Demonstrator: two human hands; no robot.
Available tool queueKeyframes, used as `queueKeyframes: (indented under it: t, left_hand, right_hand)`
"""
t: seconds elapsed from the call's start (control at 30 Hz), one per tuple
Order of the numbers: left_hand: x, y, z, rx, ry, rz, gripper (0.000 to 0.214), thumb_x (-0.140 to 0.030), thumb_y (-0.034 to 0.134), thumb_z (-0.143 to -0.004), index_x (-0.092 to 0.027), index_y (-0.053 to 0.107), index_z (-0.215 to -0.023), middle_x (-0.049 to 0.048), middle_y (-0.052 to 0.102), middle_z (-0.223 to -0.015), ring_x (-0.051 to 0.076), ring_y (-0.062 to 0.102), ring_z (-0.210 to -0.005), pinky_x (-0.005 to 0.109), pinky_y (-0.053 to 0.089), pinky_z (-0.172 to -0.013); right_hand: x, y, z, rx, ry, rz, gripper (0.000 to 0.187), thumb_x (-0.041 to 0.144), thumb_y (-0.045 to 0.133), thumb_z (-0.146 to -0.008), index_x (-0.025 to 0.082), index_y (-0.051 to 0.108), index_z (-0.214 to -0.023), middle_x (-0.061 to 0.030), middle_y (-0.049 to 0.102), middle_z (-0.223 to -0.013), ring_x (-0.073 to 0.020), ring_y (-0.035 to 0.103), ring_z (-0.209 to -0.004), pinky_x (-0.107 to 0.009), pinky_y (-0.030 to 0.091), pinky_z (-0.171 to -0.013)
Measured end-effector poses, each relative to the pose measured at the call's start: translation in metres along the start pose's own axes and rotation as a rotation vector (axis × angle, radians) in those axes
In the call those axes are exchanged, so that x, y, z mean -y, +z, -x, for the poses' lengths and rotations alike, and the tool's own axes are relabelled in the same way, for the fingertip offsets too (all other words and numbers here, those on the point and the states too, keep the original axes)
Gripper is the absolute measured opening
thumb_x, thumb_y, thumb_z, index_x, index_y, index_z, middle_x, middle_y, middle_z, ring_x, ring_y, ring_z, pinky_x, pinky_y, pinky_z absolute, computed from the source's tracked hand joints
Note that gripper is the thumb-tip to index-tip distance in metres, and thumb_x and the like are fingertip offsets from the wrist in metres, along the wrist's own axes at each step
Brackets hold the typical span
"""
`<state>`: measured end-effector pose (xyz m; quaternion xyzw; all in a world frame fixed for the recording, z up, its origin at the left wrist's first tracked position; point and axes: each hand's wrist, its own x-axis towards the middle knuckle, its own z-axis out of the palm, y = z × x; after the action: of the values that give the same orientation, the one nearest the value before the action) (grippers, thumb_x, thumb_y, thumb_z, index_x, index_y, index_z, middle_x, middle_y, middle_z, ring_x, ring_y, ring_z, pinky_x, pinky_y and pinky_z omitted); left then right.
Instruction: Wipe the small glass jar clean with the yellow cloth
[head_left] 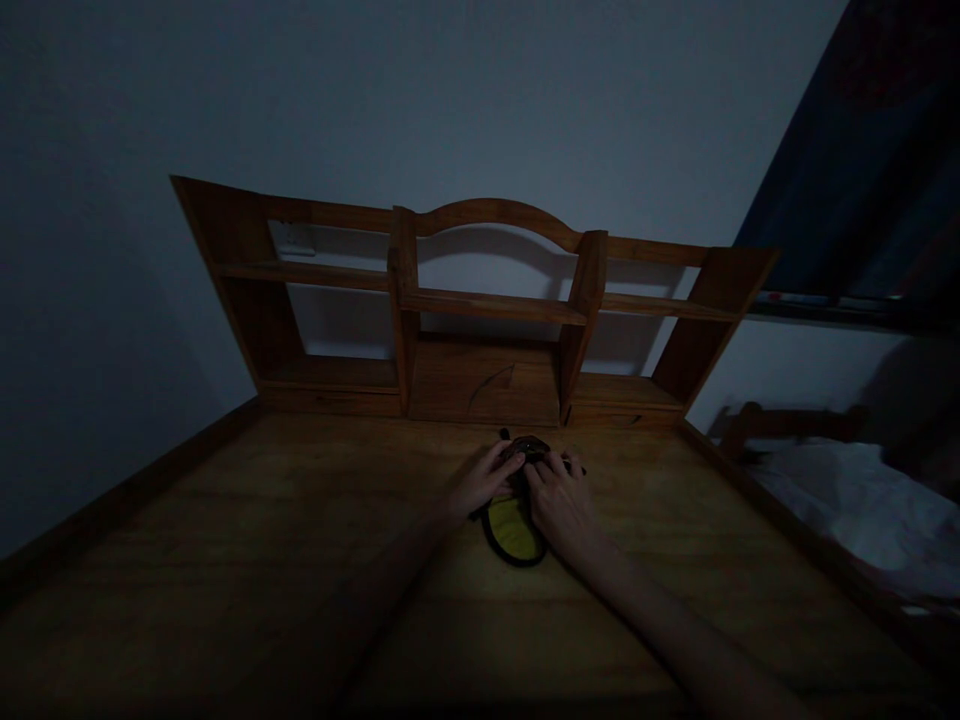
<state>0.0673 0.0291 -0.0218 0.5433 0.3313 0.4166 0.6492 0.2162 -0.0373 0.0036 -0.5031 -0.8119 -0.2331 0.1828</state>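
Note:
In the dim light, a small dark pouch-like item lies on the wooden desk, with a rounded yellow-green flap edged in black pointing toward me. My left hand grips its upper left side, thumb on top. From the right, my right hand bends its fingers over the dark middle, close to the left fingertips. Beyond the fingers, a dark rounded part with reddish edges shows. Short dark ends stick out at both sides. What lies under my fingers is hidden.
A wooden shelf unit with several compartments stands along the desk's back edge, against the wall. The wooden desk top has raised side edges. White bedding-like cloth lies beyond the right edge, below a dark curtain.

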Motion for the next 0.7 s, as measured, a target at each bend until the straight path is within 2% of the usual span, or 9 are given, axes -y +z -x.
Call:
queueKeyframes:
  t: [0.17, 0.27, 0.37, 0.47, 0.6, 0.7]
  left_hand:
    - [0.000, 0.000, 0.002, 0.005, 0.044, -0.017, 0.052, -0.050, 0.069, -0.075, -0.023, 0.054, -0.117, 0.0069, 0.063, -0.112, 0.017, 0.066, -0.086, 0.030, 0.055, -0.075]
    - [0.002, -0.003, 0.001, 0.039, 0.049, -0.019, 0.052, -0.050, 0.070, -0.075, -0.023, 0.054, -0.117, 0.0063, 0.063, -0.111, 0.017, 0.066, -0.088, 0.030, 0.055, -0.076]
    - [0.004, -0.006, -0.002, 0.068, 0.012, 0.007, 0.053, -0.050, 0.069, -0.076, -0.025, 0.053, -0.120, 0.0052, 0.064, -0.112, 0.017, 0.067, -0.088, 0.031, 0.055, -0.077]
    - [0.005, -0.010, -0.004, 0.094, 0.009, 0.036, 0.053, -0.049, 0.068, -0.077, -0.026, 0.052, -0.122, 0.0060, 0.064, -0.113, 0.018, 0.067, -0.089, 0.033, 0.055, -0.080]
    - [0.007, -0.010, -0.005, 0.112, 0.029, 0.027, 0.051, -0.047, 0.068, -0.079, -0.026, 0.053, -0.123, 0.0076, 0.062, -0.120, 0.020, 0.067, -0.093, 0.037, 0.056, -0.082]
    - [0.008, -0.009, -0.004, 0.094, 0.053, 0.019, 0.052, -0.045, 0.069, -0.078, -0.025, 0.053, -0.123, 0.0092, 0.059, -0.125, 0.023, 0.065, -0.102, 0.039, 0.055, -0.085]
  right_hand:
    - [0.008, 0.002, 0.003, -0.021, 0.021, 0.057, 0.033, 0.007, 0.048, -0.084, 0.010, 0.058, -0.115, -0.0191, 0.064, -0.103, -0.0332, 0.049, -0.098, -0.050, 0.034, -0.096]
    - [0.009, 0.004, 0.005, -0.032, 0.036, 0.035, 0.040, 0.006, 0.047, -0.083, 0.009, 0.054, -0.122, -0.0207, 0.061, -0.117, -0.0338, 0.048, -0.103, -0.049, 0.037, -0.093]
    - [0.007, 0.005, 0.006, -0.048, 0.046, -0.021, 0.049, 0.005, 0.048, -0.081, 0.009, 0.048, -0.130, -0.0199, 0.054, -0.130, -0.0343, 0.046, -0.111, -0.049, 0.036, -0.095]
    - [0.003, 0.005, 0.005, -0.047, 0.019, -0.091, 0.056, 0.000, 0.047, -0.077, 0.011, 0.047, -0.132, -0.0168, 0.053, -0.134, -0.0331, 0.043, -0.116, -0.049, 0.034, -0.099]
    - [-0.003, 0.005, 0.004, -0.012, -0.055, -0.177, 0.060, -0.005, 0.045, -0.072, 0.011, 0.049, -0.129, -0.0140, 0.058, -0.128, -0.0307, 0.043, -0.119, -0.048, 0.031, -0.102]
    - [-0.008, 0.006, 0.004, 0.007, -0.063, -0.232, 0.055, -0.005, 0.045, -0.072, 0.013, 0.054, -0.124, -0.0129, 0.066, -0.112, -0.0289, 0.047, -0.114, -0.047, 0.033, -0.101]
